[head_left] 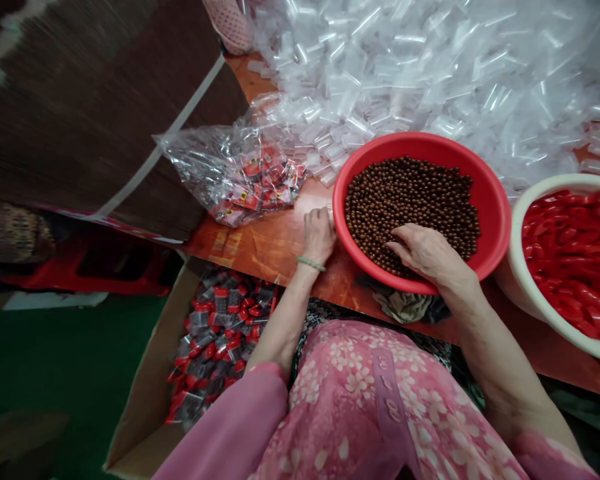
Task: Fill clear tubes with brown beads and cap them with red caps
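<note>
My right hand point(427, 253) reaches over the near rim of a red plastic bowl point(493, 227) with its fingers slightly apart. Its fingertips touch the small brown beads point(410, 197) in the bowl. My left hand point(320, 235), with a pale green bangle on its wrist, rests on the table just left of the bowl. Its fingers are curled closed, and what they may hold is hidden. Past the left hand lies a clear plastic bag point(250, 173) with red printed packets in it. Clear plastic tubes point(380, 73) are heaped behind the bowl.
A white tub point(517, 230) of red plastic parts point(575, 260) stands at the right. Below the table at left, an open cardboard box point(145, 387) contains many red-capped clear pieces point(220, 347). A large strapped brown stack point(105, 100) stands at upper left. Crumpled cloth point(403, 305) lies under the bowl.
</note>
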`<state>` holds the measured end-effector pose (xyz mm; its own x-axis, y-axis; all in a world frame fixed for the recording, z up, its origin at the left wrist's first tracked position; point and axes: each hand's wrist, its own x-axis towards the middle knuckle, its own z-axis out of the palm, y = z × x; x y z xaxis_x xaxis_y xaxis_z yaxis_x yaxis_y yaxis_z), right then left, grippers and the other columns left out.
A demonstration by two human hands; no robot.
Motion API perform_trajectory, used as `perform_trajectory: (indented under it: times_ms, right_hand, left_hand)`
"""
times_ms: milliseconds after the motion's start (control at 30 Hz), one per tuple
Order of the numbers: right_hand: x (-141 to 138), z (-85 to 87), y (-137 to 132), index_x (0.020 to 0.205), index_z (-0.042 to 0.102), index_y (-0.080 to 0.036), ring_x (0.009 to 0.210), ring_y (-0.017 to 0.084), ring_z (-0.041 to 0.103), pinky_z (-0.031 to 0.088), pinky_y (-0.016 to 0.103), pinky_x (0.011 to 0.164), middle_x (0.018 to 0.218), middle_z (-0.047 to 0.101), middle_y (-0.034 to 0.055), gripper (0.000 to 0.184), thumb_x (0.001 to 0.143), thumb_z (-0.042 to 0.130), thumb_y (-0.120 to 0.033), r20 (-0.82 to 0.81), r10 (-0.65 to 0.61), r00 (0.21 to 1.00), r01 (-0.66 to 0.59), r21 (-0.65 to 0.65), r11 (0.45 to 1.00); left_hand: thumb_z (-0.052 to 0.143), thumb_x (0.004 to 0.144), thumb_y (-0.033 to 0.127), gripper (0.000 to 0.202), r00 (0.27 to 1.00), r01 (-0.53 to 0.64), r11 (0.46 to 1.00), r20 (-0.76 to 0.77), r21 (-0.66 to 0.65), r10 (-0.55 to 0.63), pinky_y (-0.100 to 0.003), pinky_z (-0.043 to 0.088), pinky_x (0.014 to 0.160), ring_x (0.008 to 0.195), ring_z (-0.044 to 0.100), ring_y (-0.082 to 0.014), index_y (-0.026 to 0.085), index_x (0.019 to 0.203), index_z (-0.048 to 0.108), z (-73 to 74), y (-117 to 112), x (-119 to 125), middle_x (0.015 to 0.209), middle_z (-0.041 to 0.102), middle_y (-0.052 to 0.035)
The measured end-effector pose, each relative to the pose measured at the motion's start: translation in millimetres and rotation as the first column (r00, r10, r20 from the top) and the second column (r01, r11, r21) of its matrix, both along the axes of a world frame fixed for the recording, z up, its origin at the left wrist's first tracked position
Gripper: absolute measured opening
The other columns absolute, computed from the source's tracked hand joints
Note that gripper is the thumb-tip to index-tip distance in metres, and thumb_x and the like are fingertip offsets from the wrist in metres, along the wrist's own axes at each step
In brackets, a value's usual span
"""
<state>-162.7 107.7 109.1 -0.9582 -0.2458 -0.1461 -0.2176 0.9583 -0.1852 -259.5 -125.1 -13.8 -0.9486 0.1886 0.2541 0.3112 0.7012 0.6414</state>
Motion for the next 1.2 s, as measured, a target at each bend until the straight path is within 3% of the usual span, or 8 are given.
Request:
perform_trajectory:
  times_ms: [100,200,367,500,633,767,967,1200]
  right_hand:
    - [0.5,3.7,-4.4,0.105,0.069,-0.015,0.094,0.026,0.07,0.051,0.035,0.086,0.106,0.075,0.0143,0.024,0.104,0.051,-0.03,-0.076,0.044,0.996,-0.055,-0.15,0.987]
    - [-0.1,13.4,-13.1,0.111,0.069,-0.016,0.096,0.025,0.07,0.054,0.037,0.09,0.109,0.075,0.0133,0.025,0.104,0.05,-0.031,-0.179,0.073,0.981,-0.126,-0.31,0.942]
    - [-5.5,38.4,-24.1,0.137,0.06,-0.019,0.126,0.028,0.063,0.05,0.045,0.11,0.136,0.068,0.0141,0.042,0.101,0.059,-0.04,-0.311,0.125,0.942,-0.264,-0.459,0.848]
    - [-9.0,52.1,-24.1,0.135,0.062,-0.018,0.121,0.03,0.061,0.051,0.046,0.105,0.131,0.068,0.0143,0.041,0.1,0.06,-0.039,-0.273,0.269,0.923,-0.362,-0.386,0.849]
    - [-7.4,57.1,-22.4,0.117,0.069,-0.014,0.102,0.028,0.06,0.05,0.042,0.094,0.112,0.07,0.0144,0.027,0.101,0.055,-0.03,-0.166,0.336,0.927,-0.365,-0.198,0.91]
    - [-10.0,51.8,-7.9,0.117,0.069,-0.012,0.098,0.027,0.06,0.048,0.038,0.087,0.109,0.067,0.0147,0.025,0.099,0.055,-0.024,-0.032,0.285,0.958,-0.285,-0.018,0.958]
    - [-26.8,22.8,25.4,0.098,0.073,-0.013,0.098,0.028,0.06,0.046,0.037,0.081,0.105,0.067,0.015,0.019,0.083,0.061,-0.008,0.128,0.106,0.986,-0.138,0.268,0.954]
    - [-45.5,-2.9,-2.8,0.103,0.075,-0.012,0.086,0.024,0.066,0.045,0.033,0.073,0.103,0.074,0.0152,0.032,0.079,0.056,-0.003,0.275,0.136,0.952,-0.174,0.117,0.978]
  left_hand:
    - [0.054,0.097,0.029,0.037,0.994,-0.107,0.992,-0.024,0.074,0.109,-0.052,0.052,0.108,0.116,0.064,-0.029,0.012,0.129,0.059,11.5,-32.6,14.6,0.122,0.066,-0.0189]
    - [0.062,0.096,0.041,0.052,0.989,-0.102,0.945,-0.066,0.311,0.129,-0.043,0.053,0.111,0.124,0.066,-0.0249,0.017,0.141,0.054,38.6,-50.5,36.5,0.133,0.065,-0.0148]
    - [0.067,0.095,0.043,0.074,0.979,0.203,0.909,-0.108,0.363,-0.176,-0.039,0.056,0.11,0.122,0.07,-0.0228,0.02,0.158,0.037,93.6,-38.4,68.5,0.133,0.07,-0.0135]
    - [0.069,0.093,0.035,0.089,0.925,0.373,0.855,-0.069,0.361,-0.374,-0.035,0.058,0.107,0.12,0.071,-0.0215,0.026,0.166,0.019,112.5,-19.6,74.8,0.133,0.072,-0.0107]
    - [0.069,0.093,0.041,0.096,0.891,0.421,0.803,-0.023,0.421,-0.454,-0.037,0.059,0.107,0.119,0.072,-0.0234,0.03,0.168,0.01,112.5,0.1,69.5,0.147,0.061,-0.0138]
    - [0.065,0.093,0.048,0.09,0.858,0.492,0.782,-0.058,0.382,-0.511,-0.045,0.055,0.114,0.137,0.06,-0.0297,0.03,0.167,0.016,106.0,17.6,62.1,0.167,0.038,-0.0151]
    - [0.041,0.104,0.031,0.065,0.932,0.35,0.849,-0.053,0.397,-0.359,-0.044,0.055,0.112,0.133,0.063,-0.0253,0.028,0.165,0.02,86.4,31.9,53.0,0.163,0.044,-0.015]
    - [0.027,0.108,0.033,0.056,0.977,0.201,0.895,-0.149,0.398,-0.153,-0.036,0.064,0.096,0.123,0.068,-0.0224,0.028,0.163,0.027,72.4,49.9,53.2,0.159,0.049,-0.0143]
